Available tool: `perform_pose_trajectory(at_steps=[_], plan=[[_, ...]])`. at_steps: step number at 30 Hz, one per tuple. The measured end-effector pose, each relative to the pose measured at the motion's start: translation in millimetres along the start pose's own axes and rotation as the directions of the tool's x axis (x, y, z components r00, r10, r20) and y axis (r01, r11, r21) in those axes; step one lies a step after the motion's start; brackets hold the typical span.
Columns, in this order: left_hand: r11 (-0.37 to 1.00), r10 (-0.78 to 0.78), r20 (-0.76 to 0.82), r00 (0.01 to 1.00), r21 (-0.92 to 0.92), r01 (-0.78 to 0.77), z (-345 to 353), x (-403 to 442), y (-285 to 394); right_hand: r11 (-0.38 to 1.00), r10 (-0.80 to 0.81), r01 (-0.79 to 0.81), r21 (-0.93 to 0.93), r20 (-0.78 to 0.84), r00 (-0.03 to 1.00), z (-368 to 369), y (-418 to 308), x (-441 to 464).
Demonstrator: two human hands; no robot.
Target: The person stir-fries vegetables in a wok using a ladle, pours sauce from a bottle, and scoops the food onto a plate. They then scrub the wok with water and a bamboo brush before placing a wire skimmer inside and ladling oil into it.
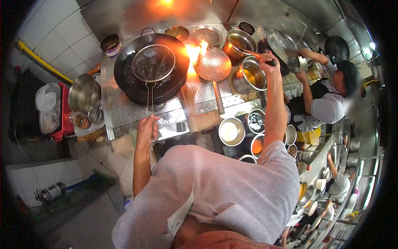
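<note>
My left hand (147, 129) is wrapped round the wire handle of a round mesh skimmer (154, 64). The skimmer is over a large black wok (123, 76), which holds dark, shiny liquid. At the upper right, my right hand (269, 63) grips the dark end of a long-handled ladle (250, 52). Its far end reaches to a metal pot (239, 40); the bowl is hard to make out. Another pot (250, 74) with amber liquid stands just below. Between wok and pots lies a perforated strainer (212, 64), lit orange by tall flames (194, 54).
A bamboo brush (189, 96) lies on the steel stove (166, 108). Bowls of seasonings, one white (229, 131) and one orange-red (257, 145), sit near my right side. A co-worker (325, 93) handles pans at the right. Metal bowls (84, 93) stand at the left.
</note>
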State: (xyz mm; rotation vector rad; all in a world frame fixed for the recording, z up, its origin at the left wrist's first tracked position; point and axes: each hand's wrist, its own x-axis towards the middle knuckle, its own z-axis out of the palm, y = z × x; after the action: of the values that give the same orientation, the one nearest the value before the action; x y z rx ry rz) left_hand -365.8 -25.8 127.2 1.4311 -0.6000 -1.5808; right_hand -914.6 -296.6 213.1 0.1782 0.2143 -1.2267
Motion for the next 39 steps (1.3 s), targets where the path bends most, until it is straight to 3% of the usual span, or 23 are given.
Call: perform_pose_trajectory(at_steps=[5, 6, 7, 9, 18, 23, 24, 25, 27, 28, 31, 33, 35, 37, 38, 39], plan=[[1.000, 0.000, 0.004, 1.000, -0.005, 0.000, -2.4, -0.6, 1.5, 0.998, 0.058, -0.057, -0.023, 0.057, 0.997, 12.0, 16.2, -23.2], [1.000, 0.000, 0.006, 1.000, -0.008, 0.000, -3.0, -0.1, 1.2, 0.996, 0.089, -0.089, 0.002, -0.078, 0.993, 28.0, 25.8, -34.6], [1.000, -0.001, 0.004, 1.000, -0.001, 0.001, -4.0, 0.8, 0.4, 0.996, 0.086, -0.087, -0.003, -0.080, 0.993, 32.2, 31.6, -41.3], [1.000, -0.005, 0.004, 1.000, 0.001, 0.005, -4.7, 0.9, -0.2, 0.993, 0.015, -0.014, -0.119, 0.013, 1.000, 39.5, 44.0, -54.3], [1.000, -0.006, 0.024, 1.000, -0.012, 0.006, -8.2, 2.1, 2.2, 0.966, 0.060, -0.066, -0.250, -0.031, 0.998, 91.2, 142.1, -132.4], [0.999, -0.012, 0.046, 0.999, -0.035, 0.013, -17.2, 6.6, -3.6, 0.975, 0.178, -0.178, -0.130, -0.008, 0.984, 88.6, 211.7, -161.6], [1.000, -0.013, 0.064, 0.998, -0.027, 0.015, -17.7, 6.7, -3.6, 0.985, 0.110, -0.107, -0.134, 0.015, 0.994, 88.4, 233.4, -167.3], [1.000, -0.014, 0.086, 0.996, -0.018, 0.015, -18.4, 7.3, -3.7, 0.973, 0.217, -0.215, -0.086, 0.026, 0.976, 78.2, 236.2, -166.8], [1.000, -0.007, 0.086, 0.996, -0.019, 0.009, -20.1, 6.9, -4.9, 0.982, 0.181, -0.180, -0.056, 0.001, 0.984, 66.1, 261.9, -168.4], [1.000, -0.012, 0.087, 0.996, -0.017, 0.013, -19.6, 5.0, -2.8, 0.964, 0.262, -0.261, -0.054, 0.027, 0.965, 56.8, 270.6, -164.3], [1.000, -0.013, 0.093, 0.996, -0.003, 0.013, -20.1, 0.9, 0.5, 0.958, 0.278, -0.281, -0.049, -0.067, 0.958, 32.8, 303.2, -153.6], [1.000, -0.005, 0.099, 0.995, 0.006, 0.004, -20.8, 0.3, 3.2, 0.916, 0.357, -0.372, -0.152, -0.120, 0.926, 16.0, 316.4, -138.9], [0.999, -0.004, 0.081, 0.997, 0.053, 0.000, -22.2, 0.2, 5.3, 0.820, 0.263, -0.338, -0.462, -0.219, 0.939, -3.6, 325.4, -131.3], [0.998, 0.004, 0.081, 0.997, 0.069, -0.009, -23.2, -0.3, 7.0, 0.550, 0.088, -0.304, -0.778, -0.308, 0.947, 5.3, 348.2, -135.1], [0.996, 0.009, 0.085, 0.996, 0.085, -0.016, -23.1, -0.9, 7.2, 0.549, 0.088, -0.304, -0.778, -0.308, 0.947, 1.9, 346.6, -134.3], [0.996, 0.010, 0.086, 0.996, 0.086, -0.018, -22.7, -2.5, 8.0, 0.288, 0.065, -0.268, -0.919, -0.261, 0.963, -4.0, 342.6, -133.6]])
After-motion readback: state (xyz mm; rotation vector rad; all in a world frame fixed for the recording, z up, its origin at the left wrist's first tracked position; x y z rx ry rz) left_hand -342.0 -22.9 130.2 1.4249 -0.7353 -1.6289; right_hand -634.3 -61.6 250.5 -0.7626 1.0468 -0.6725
